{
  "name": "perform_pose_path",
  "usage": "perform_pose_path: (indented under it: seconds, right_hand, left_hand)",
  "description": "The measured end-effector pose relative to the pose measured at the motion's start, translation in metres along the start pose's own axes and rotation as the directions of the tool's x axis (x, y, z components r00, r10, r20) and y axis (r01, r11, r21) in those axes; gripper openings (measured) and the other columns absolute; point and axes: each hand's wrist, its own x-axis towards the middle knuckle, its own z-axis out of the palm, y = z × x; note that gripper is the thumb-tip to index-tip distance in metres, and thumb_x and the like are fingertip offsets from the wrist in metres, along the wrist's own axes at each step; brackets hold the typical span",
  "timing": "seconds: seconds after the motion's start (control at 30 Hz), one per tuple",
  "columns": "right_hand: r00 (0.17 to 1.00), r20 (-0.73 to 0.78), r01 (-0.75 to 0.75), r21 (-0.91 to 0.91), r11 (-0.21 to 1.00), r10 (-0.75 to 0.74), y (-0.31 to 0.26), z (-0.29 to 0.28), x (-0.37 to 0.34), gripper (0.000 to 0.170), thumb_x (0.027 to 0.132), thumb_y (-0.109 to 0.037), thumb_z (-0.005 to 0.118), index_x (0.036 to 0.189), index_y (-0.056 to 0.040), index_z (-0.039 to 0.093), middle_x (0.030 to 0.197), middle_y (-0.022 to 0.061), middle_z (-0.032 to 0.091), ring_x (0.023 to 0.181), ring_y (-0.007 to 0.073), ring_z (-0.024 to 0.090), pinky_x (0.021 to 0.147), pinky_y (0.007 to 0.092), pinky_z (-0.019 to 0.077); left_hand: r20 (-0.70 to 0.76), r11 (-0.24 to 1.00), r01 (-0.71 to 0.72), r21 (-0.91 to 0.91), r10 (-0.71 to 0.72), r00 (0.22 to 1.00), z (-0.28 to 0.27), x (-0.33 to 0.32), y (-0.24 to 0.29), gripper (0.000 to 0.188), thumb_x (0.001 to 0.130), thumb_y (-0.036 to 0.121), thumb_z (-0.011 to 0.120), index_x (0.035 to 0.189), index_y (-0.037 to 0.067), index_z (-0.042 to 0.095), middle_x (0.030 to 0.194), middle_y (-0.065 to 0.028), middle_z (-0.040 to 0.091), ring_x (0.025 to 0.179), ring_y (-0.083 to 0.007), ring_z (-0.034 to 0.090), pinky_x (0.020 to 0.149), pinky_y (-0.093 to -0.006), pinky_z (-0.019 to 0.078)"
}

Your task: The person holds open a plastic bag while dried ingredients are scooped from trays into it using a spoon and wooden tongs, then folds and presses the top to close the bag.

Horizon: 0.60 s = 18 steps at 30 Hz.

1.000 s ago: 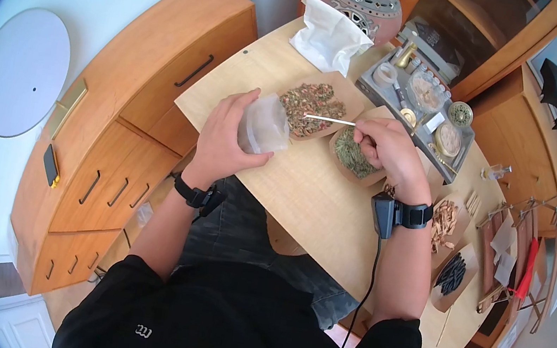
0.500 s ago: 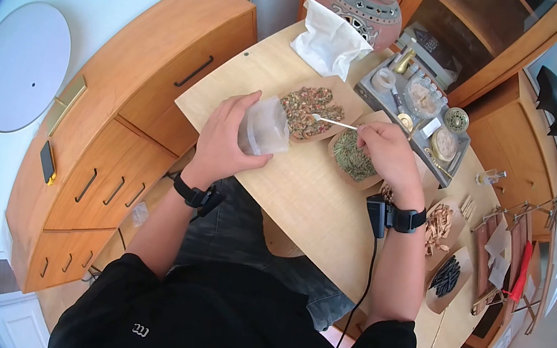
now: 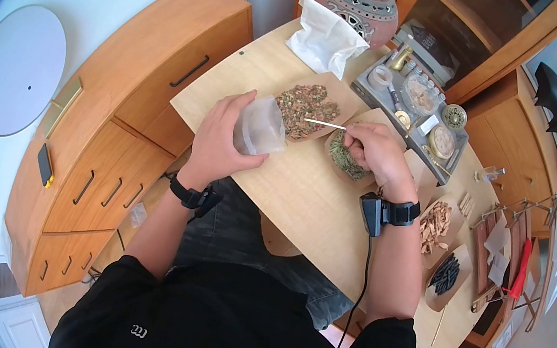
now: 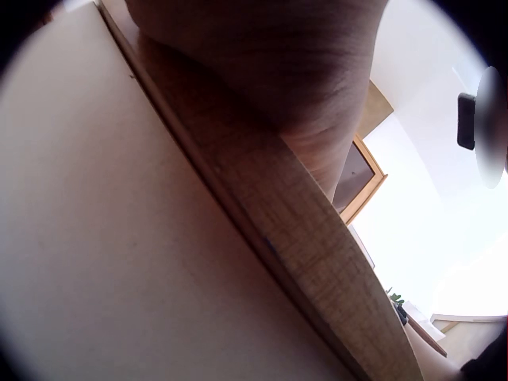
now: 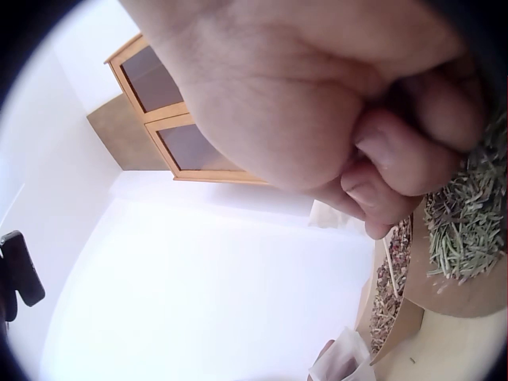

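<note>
My left hand (image 3: 216,138) holds a frosted translucent cup (image 3: 261,127) above the table's near side, thumb on one side and fingers on the other. My right hand (image 3: 382,159) pinches the handle of a thin white spoon (image 3: 328,124). The spoon's far end meets a reddish-brown and green dried herb mix (image 3: 307,103) in a paper tray. Directly below my right hand is a second paper tray of green needle-like herb (image 5: 468,226). In the right wrist view, the outer fingers are curled into the palm. The left wrist view shows mostly wrist (image 4: 270,63) and table edge (image 4: 317,246).
A crumpled white cloth (image 3: 326,38) and patterned jar (image 3: 359,4) stand at the back. A grey tray (image 3: 463,154) holds small jars and brass pieces. To the right are paper trays of wood chips (image 3: 434,228) and black sticks (image 3: 446,274), plus a wooden rack (image 3: 495,251).
The spoon, its small bowl showing over the herb mix half a second ago, now has its end down at the mix. My right hand shifted slightly left; the cup stays about where it was.
</note>
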Motion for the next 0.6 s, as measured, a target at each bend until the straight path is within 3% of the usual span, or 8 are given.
perform_pose_path:
  seconds: [0.17, 0.4, 0.5, 0.57, 0.6]
  right_hand:
    - [1.0, 0.023, -0.006, 0.102, 0.995, 0.003, -0.001, -0.005, 0.001, 0.03, 0.112, -0.019, 0.058, 0.087, -0.004, 0.065, 0.064, -0.0065, 0.045, 0.051, 0.0061, 0.032, 0.048, 0.0288, 0.0227]
    - [1.0, 0.02, 0.016, 0.088, 0.996, -0.018, -0.018, 0.004, -0.013, 0.031, 0.113, -0.021, 0.059, 0.087, -0.0049, 0.065, 0.065, -0.0069, 0.046, 0.052, 0.006, 0.035, 0.049, 0.0279, 0.0237]
    - [0.998, 0.039, 0.044, 0.058, 0.997, -0.047, -0.023, 0.013, -0.018, 0.033, 0.113, -0.023, 0.06, 0.086, -0.0051, 0.067, 0.066, -0.0066, 0.049, 0.055, 0.0059, 0.039, 0.052, 0.0263, 0.0272]
    - [0.991, 0.111, 0.091, -0.098, 0.991, -0.08, -0.022, 0.021, -0.018, 0.035, 0.112, -0.025, 0.062, 0.088, -0.0016, 0.072, 0.068, -0.0033, 0.056, 0.058, 0.01, 0.049, 0.057, 0.0289, 0.0381]
    - [0.991, 0.109, 0.09, -0.097, 0.991, -0.079, -0.02, 0.023, -0.019, 0.035, 0.112, -0.025, 0.062, 0.088, -0.0016, 0.072, 0.068, -0.0033, 0.056, 0.058, 0.01, 0.049, 0.057, 0.0289, 0.0381]
  left_hand:
    - [0.003, 1.0, 0.005, 0.003, -0.005, 1.0, 0.0, 0.0, -0.001, 0.104, 0.067, 0.024, 0.097, 0.16, 0.007, 0.056, 0.151, -0.0169, 0.065, 0.14, -0.0378, 0.063, 0.118, -0.047, 0.0518]
    - [-0.011, 1.0, -0.007, -0.008, 0.007, 1.0, 0.001, 0.0, -0.003, 0.104, 0.067, 0.025, 0.097, 0.161, 0.008, 0.055, 0.149, -0.0179, 0.065, 0.138, -0.0383, 0.064, 0.117, -0.0473, 0.0522]
    - [-0.002, 1.0, 0.017, -0.022, -0.017, 1.0, 0.0, 0.0, -0.001, 0.103, 0.068, 0.031, 0.096, 0.16, 0.008, 0.056, 0.147, -0.0185, 0.065, 0.135, -0.0388, 0.063, 0.117, -0.0493, 0.0517]
    - [-0.006, 1.0, 0.012, -0.024, -0.012, 1.0, 0.001, 0.0, -0.002, 0.103, 0.068, 0.03, 0.096, 0.16, 0.008, 0.056, 0.147, -0.0184, 0.065, 0.135, -0.0387, 0.063, 0.117, -0.0493, 0.0518]
    - [-0.011, 1.0, 0.005, -0.026, -0.006, 1.0, 0.001, 0.0, -0.002, 0.103, 0.068, 0.03, 0.096, 0.16, 0.008, 0.056, 0.147, -0.0183, 0.065, 0.135, -0.0387, 0.063, 0.117, -0.0493, 0.0518]
